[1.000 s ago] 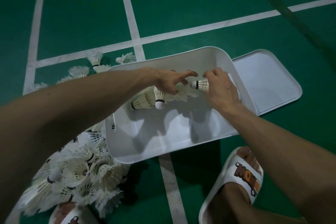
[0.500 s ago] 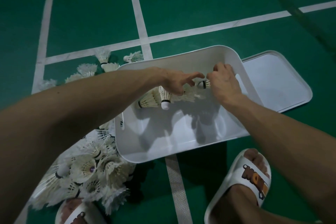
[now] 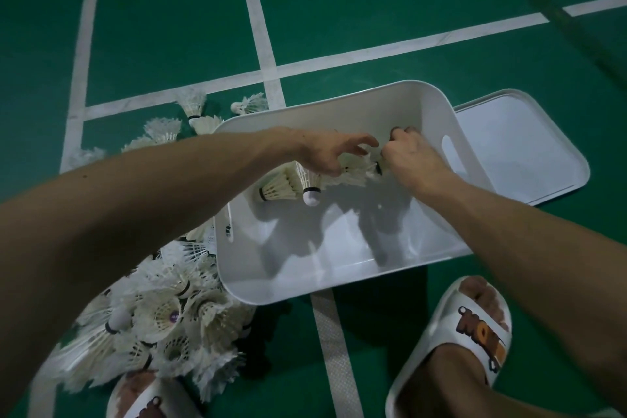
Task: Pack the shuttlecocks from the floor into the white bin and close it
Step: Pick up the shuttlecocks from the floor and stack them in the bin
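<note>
The white bin stands open on the green court floor. Both my hands reach inside it near the far wall. My left hand holds a bunch of white feather shuttlecocks, cork ends hanging down. My right hand is closed on one shuttlecock at the end of that bunch; only its dark band and some feathers show. A large pile of loose shuttlecocks lies on the floor left of the bin. The bin's white lid lies flat on the floor to the right.
More stray shuttlecocks lie behind the bin's left corner. My feet in white slippers stand just in front of the bin, one beside the pile. White court lines cross the floor. A dark strip lies at far right.
Both hands have sunk slightly deeper toward the bin's far wall, the right hand closing more over its shuttlecock. The view has shifted a little left, so the bin sits further right.
</note>
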